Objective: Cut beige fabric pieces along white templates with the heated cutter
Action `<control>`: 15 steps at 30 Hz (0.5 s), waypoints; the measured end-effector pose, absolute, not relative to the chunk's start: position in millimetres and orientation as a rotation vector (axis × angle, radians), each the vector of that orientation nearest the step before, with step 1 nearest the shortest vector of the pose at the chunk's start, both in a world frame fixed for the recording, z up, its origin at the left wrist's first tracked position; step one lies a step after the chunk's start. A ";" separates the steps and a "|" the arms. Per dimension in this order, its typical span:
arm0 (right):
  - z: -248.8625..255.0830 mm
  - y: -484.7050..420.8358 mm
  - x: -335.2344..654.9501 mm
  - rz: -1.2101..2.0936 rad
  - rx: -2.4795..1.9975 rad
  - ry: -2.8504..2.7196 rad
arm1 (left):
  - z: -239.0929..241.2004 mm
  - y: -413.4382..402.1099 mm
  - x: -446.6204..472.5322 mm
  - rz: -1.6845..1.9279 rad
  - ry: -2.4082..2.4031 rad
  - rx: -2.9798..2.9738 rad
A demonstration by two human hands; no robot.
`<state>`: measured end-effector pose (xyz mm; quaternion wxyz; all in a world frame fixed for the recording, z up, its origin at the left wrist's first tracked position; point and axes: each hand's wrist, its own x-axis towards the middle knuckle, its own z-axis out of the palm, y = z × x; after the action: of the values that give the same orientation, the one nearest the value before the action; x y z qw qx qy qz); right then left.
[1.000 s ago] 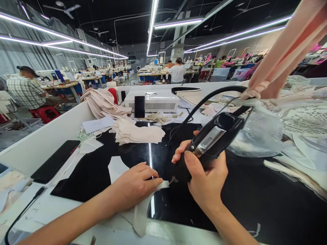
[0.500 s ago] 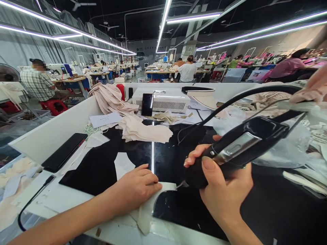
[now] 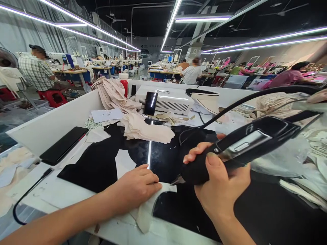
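Note:
A cream fabric piece (image 3: 144,217) with a curved edge lies at the front of the glossy black board (image 3: 102,170). My left hand (image 3: 136,187) rests flat over it, fingers stretched out and close together, pressing it down. In my right hand (image 3: 222,183) is a black corded hand tool (image 3: 245,143) with a silver panel and a small pointed metal tip (image 3: 178,180). This tip is at the upper edge of the fabric's narrow right end, just right of my left fingertips; whether it touches is unclear. Beyond my left hand lies a white cut piece (image 3: 124,162).
Stacked cream fabric pieces (image 3: 148,129) lie farther back. A black phone (image 3: 63,145) is at left; another phone (image 3: 150,103) leans against a white vented box (image 3: 165,98). The tool's cable (image 3: 245,102) arches rightward over plastic bags (image 3: 281,156). Other people sit at sewing tables behind.
The tool's tip has shifted slightly left and up, from the fabric's right end to its upper edge. My left hand stays in place on the fabric. The view has tilted slightly.

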<state>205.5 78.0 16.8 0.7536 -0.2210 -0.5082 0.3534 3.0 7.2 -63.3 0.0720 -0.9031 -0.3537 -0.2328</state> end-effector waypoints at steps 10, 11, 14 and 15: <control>8.2 81.1 197.8 0.777 -0.495 -1.155 | -67.9 7.8 4.1 -0.655 -1.080 -2.752; 8.4 81.2 198.0 0.780 -0.500 -1.159 | -67.8 8.1 4.3 -0.649 -1.082 -2.753; 10.3 82.1 200.2 0.777 -0.512 -1.169 | -67.5 8.8 4.7 -0.651 -1.087 -2.752; 11.2 82.7 201.6 0.772 -0.509 -1.157 | -67.3 8.9 4.7 -0.651 -1.087 -2.754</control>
<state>201.6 82.7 11.2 0.7381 -0.2317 -0.5272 0.3515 4.7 8.9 -67.3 0.0550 -0.9071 -0.3581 -0.2145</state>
